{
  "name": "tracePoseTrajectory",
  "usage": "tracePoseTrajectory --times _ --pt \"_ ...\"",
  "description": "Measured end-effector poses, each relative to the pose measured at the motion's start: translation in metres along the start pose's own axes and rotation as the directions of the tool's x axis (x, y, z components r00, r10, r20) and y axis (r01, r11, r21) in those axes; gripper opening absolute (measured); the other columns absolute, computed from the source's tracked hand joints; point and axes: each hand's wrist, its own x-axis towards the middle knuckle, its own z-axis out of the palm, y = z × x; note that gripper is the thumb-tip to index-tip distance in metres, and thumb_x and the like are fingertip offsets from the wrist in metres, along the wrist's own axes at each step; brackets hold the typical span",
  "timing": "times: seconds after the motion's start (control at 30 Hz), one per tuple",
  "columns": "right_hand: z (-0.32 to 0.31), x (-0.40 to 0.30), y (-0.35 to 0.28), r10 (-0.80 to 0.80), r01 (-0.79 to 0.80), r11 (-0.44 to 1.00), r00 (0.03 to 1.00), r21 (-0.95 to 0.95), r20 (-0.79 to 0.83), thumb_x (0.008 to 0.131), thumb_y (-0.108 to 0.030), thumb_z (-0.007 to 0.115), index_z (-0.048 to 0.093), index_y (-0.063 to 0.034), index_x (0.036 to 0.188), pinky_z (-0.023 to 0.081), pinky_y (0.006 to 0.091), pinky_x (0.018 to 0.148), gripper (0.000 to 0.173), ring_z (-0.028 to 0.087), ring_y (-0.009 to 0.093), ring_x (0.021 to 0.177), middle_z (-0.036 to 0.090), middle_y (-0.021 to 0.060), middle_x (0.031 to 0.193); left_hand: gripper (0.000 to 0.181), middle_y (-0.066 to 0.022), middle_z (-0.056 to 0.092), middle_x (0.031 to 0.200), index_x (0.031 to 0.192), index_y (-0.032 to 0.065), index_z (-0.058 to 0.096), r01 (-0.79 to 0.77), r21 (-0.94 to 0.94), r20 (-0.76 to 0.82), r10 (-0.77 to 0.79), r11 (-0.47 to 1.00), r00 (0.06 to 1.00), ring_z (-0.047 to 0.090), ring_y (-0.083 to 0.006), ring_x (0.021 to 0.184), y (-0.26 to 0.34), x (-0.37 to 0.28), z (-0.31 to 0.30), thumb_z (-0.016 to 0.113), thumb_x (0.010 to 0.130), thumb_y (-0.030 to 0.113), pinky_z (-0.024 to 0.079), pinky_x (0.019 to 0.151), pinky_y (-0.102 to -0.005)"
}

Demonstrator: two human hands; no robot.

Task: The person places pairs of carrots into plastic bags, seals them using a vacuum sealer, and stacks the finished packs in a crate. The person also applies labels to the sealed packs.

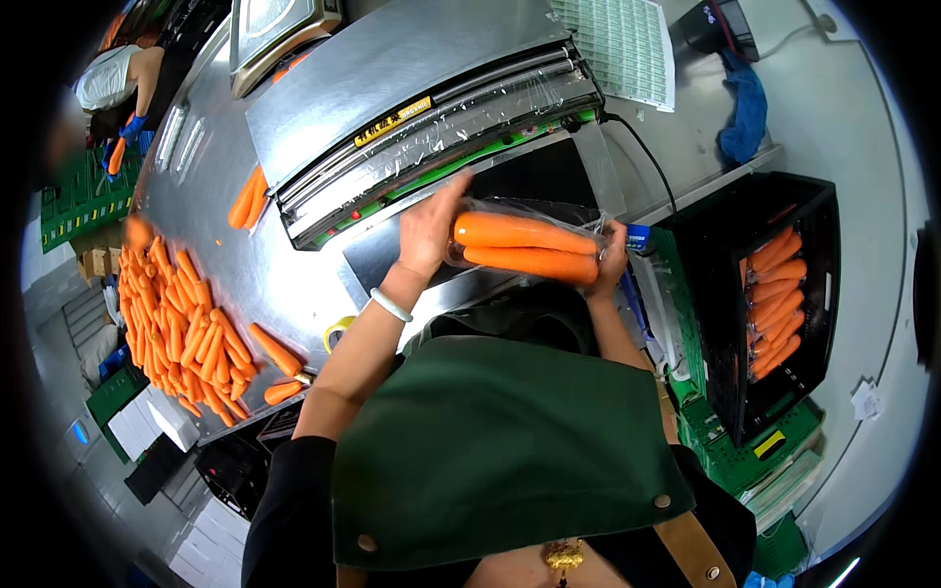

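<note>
A pack of carrots (pixel 529 246) in clear plastic film is held between my two hands, in front of the film wrapping machine (pixel 412 95). Two large carrots lie side by side in it. My left hand (pixel 430 231) presses against its left end, thumb and fingers around the wrap. At the other end my right hand (pixel 612 264) grips the pack where loose film bunches up. Below the pack lies the machine's dark plate (pixel 540 180), partly hidden. Clear film (pixel 507 103) stretches across the rollers behind it.
Loose carrots (pixel 184 323) form a heap on the left of the steel table (pixel 220 268), near a yellow tape roll (pixel 338 328). To the right, a black crate (pixel 816 309) holds wrapped carrots (pixel 775 301). A label sheet (pixel 625 51) lies behind. Another person's gloved hand (pixel 132 128) holds a carrot.
</note>
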Motion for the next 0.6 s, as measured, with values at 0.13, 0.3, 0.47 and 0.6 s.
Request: tracePoseTrajectory --times 0.13,0.3,0.47,0.6 --pt "-0.040 -0.033 -0.059 0.419 -0.651 0.653 0.737 0.387 0.531 0.098 -0.018 0.058 0.054 -0.0014 0.124 0.047 0.0323 0.092 0.031 0.062 0.020 0.105 0.065 0.0099 0.111 0.047 0.0009 0.050 0.088 0.137 0.0063 0.043 0.374 -0.901 0.296 -0.320 0.218 0.900 0.051 -0.0078 0.075 0.044 -0.002 0.011 0.064 0.096 0.015 0.048 0.070 -0.0223" --pt "-0.087 -0.027 -0.242 0.314 -0.546 0.825 0.232 -0.144 0.921 0.100 -0.029 0.055 0.054 0.0002 0.129 0.044 0.0330 0.098 0.041 0.058 0.020 0.113 0.062 0.0109 0.121 0.051 -0.0057 0.055 0.090 0.130 0.0068 0.043 0.434 -0.761 0.439 0.110 -0.482 0.892 0.049 -0.0109 0.070 0.114 -0.027 -0.036 0.071 0.092 0.023 0.045 0.071 -0.0226" --pt "-0.046 -0.019 -0.280 0.121 -0.391 0.915 0.034 -0.098 0.992 0.098 -0.033 0.055 0.062 -0.0028 0.117 0.048 0.0337 0.087 0.037 0.063 0.025 0.097 0.068 0.0151 0.102 0.045 -0.0186 0.047 0.139 0.137 -0.0005 0.044 0.650 -0.668 0.533 0.377 -0.362 0.758 0.050 -0.0242 0.127 0.157 -0.040 -0.097 0.059 0.098 0.016 0.039 0.106 -0.0351" --pt "-0.066 -0.002 -0.218 0.230 -0.194 0.968 0.421 -0.161 0.878 0.096 -0.021 0.055 0.066 -0.0009 0.105 0.053 0.0321 0.079 0.025 0.066 0.020 0.085 0.069 0.0118 0.097 0.040 -0.0176 0.037 0.152 0.138 -0.0004 0.046 0.765 -0.511 0.654 0.400 -0.392 0.642 0.040 -0.0208 0.138 0.151 -0.038 -0.121 0.052 0.102 0.016 0.031 0.114 -0.0337"
